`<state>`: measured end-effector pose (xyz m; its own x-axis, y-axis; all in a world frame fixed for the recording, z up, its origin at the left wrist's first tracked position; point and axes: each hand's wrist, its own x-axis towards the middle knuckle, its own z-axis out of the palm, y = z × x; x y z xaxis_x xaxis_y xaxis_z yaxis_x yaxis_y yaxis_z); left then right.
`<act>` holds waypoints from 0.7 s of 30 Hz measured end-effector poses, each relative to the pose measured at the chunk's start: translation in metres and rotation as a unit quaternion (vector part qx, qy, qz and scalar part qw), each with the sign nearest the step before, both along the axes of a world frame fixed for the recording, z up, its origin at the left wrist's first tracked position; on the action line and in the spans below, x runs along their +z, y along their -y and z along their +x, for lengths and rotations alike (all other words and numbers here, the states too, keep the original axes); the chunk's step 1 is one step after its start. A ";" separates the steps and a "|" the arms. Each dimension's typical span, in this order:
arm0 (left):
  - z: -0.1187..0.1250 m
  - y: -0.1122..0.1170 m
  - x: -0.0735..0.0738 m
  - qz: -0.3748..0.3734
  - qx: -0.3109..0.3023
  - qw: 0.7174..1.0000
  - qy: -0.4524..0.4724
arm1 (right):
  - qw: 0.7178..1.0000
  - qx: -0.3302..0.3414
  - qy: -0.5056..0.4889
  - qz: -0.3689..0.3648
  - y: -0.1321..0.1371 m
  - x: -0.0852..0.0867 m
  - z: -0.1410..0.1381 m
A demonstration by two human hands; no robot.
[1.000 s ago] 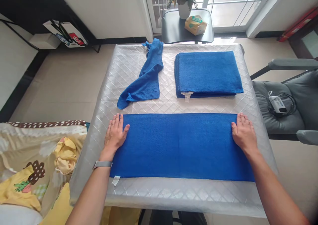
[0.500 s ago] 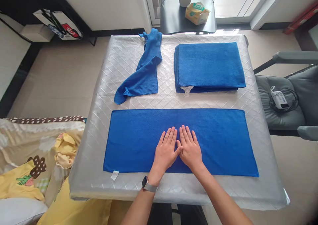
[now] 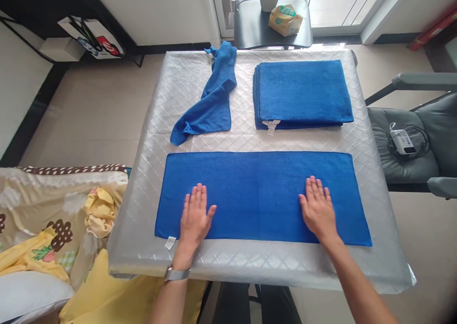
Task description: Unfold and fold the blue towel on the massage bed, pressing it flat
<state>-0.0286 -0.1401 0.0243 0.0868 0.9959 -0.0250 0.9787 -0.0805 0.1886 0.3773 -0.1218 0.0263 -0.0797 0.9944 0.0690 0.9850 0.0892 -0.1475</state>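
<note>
A long blue towel (image 3: 257,195) lies smooth and flat across the near part of the table, with a small white label at its lower left corner. My left hand (image 3: 196,215) rests flat on its left part, thumb apart from the fingers. On the right part my right hand (image 3: 317,208) lies palm down, fingers stretched out. Neither hand grips anything. Behind, to the right, is a stack of folded blue towels (image 3: 303,93) with white labels showing at its front edge. A crumpled blue towel (image 3: 214,97) lies at the back left.
A silvery quilted cover (image 3: 143,186) drapes over the table. Beyond it, a dark chair (image 3: 246,26) holds a potted plant and a yellow tissue pack (image 3: 285,20). A grey armchair (image 3: 403,167) with a cabled white device stands right. Bedding (image 3: 71,195) is at left.
My hands have slid apart from the towel's middle, the left one toward the left end and the right one toward the right end. The view has shifted slightly.
</note>
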 end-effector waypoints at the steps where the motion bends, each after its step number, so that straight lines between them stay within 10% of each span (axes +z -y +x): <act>1: -0.018 0.006 -0.001 0.000 0.025 1.000 -0.003 | 1.000 -0.022 0.011 -0.005 0.004 -0.001 0.020; 6: -0.083 0.027 -0.001 0.000 0.113 0.994 0.002 | 0.992 -0.118 0.020 -0.032 0.018 -0.005 0.098; 11: -0.093 0.028 0.009 0.003 0.125 0.992 0.003 | 0.991 -0.131 0.012 -0.013 0.020 0.010 0.107; 16: -0.014 0.034 0.029 0.064 0.098 0.993 0.026 | 0.998 -0.025 -0.011 0.054 0.045 0.033 0.016; 21: 0.115 0.044 0.026 0.030 -0.099 0.992 0.067 | 0.988 0.130 -0.080 -0.004 0.065 0.025 -0.105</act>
<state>0.0868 -0.1843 0.0504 0.2801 0.9582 0.0581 0.9089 -0.2842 0.3051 0.2724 -0.1863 0.0510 -0.3220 0.9422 0.0929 0.8927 0.3348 -0.3016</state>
